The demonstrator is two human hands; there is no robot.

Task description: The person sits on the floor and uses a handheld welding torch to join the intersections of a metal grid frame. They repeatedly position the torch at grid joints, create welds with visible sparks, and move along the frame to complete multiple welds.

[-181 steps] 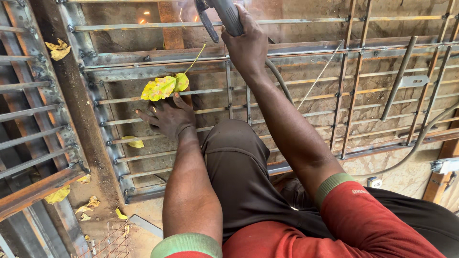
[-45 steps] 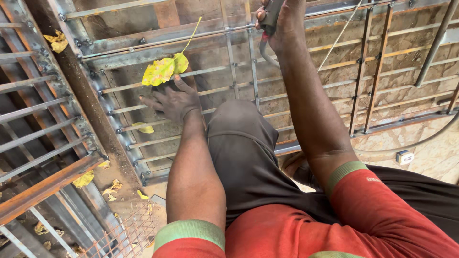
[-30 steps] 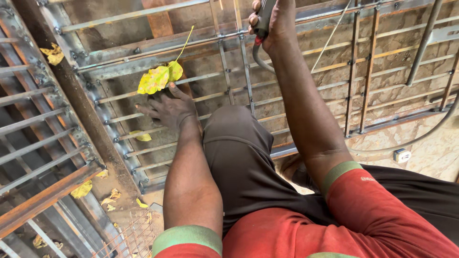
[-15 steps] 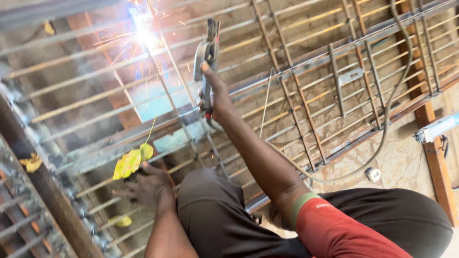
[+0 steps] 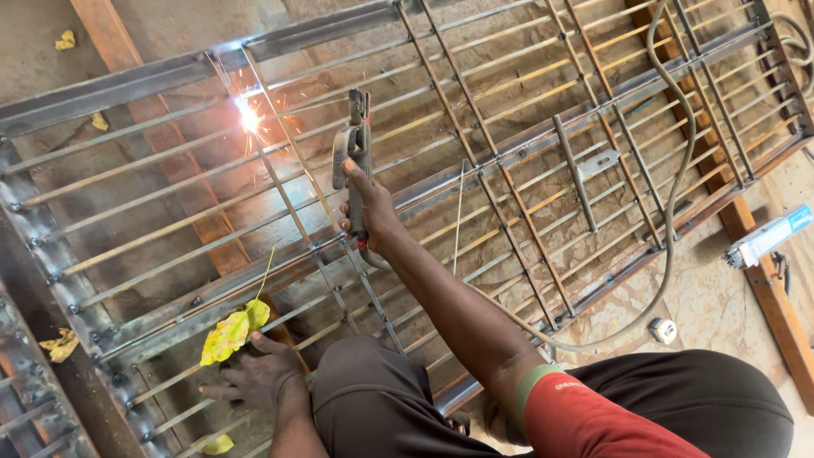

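My right hand (image 5: 370,210) is shut on a metal welding electrode holder (image 5: 352,153), held upright over a steel bar grille (image 5: 526,144) that lies flat. A thin electrode rod (image 5: 292,140) runs up-left from the holder to a bright spark (image 5: 248,114) on a bar. My left hand (image 5: 254,377) rests flat with fingers spread on the grille's lower bars, fingertips touching a yellow-green leaf (image 5: 231,331). My bent knee in dark trousers (image 5: 373,399) sits between the two arms.
A grey welding cable (image 5: 674,195) snakes across the grille's right side. A loose thin rod (image 5: 458,216) lies on the bars. A small round tape measure (image 5: 662,330) and a white-blue box (image 5: 767,237) sit on the ground at right, beside wooden planks (image 5: 763,280).
The view has swung up and right. My right hand carried the holder from the frame's top down into view, and the rod now sparks on a bar. The left hand stays by the leaf.
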